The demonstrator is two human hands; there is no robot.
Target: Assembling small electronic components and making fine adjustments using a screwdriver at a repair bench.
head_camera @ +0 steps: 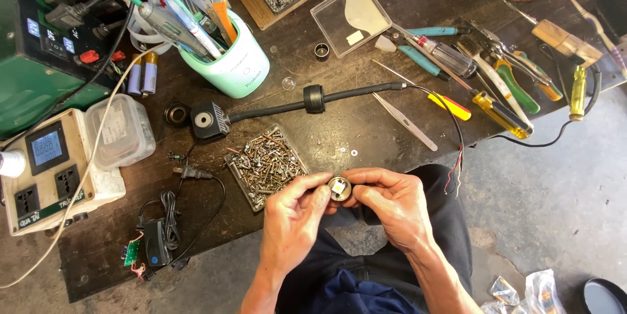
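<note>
Two hands were seen over the front edge of the workbench [366,137]. A small round metal part [339,188] was pinched between the fingertips of the left hand [294,216] and the right hand [392,206], both clenched on it just off that edge. Close behind it, a tray of loose screws [266,164] was set near the front edge. Further back, a black cable with a square head [210,120] was laid across the middle. Pliers and screwdrivers [496,85] were spread toward the right edge.
</note>
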